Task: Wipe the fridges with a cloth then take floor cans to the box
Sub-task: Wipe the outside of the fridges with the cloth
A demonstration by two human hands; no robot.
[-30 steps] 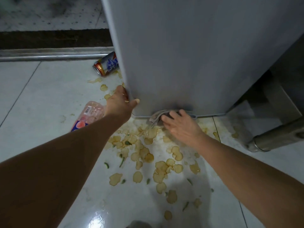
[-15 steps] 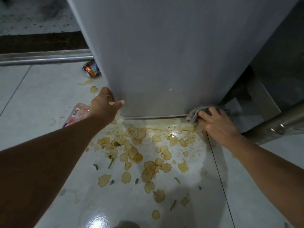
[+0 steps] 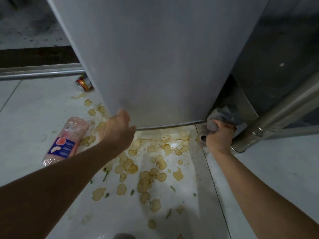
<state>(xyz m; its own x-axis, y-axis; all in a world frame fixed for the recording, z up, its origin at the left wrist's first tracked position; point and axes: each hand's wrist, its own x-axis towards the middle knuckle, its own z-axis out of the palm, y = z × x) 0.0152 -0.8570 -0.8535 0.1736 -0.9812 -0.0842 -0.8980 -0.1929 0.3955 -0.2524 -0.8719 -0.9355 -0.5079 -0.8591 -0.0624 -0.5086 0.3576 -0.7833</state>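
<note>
Swept clear across to the fridge (image 3: 164, 66) base's right corner — right hand (image 3: 218, 137) clutching cloth (image 3: 213, 125), left hand (image 3: 117, 130) loose at its left corner — front pass looks done.

Cloth (image 3: 213, 124): carried from the middle of the fridge (image 3: 164, 62) door's bottom edge, a second ago, rightward to its lower right corner, now bunched in the right hand (image 3: 218, 137) at that corner. Right hand: moved with it, from flat pressing to a curled grip. Can (image 3: 84, 83): less of it now shows past the fridge's left edge.
</note>
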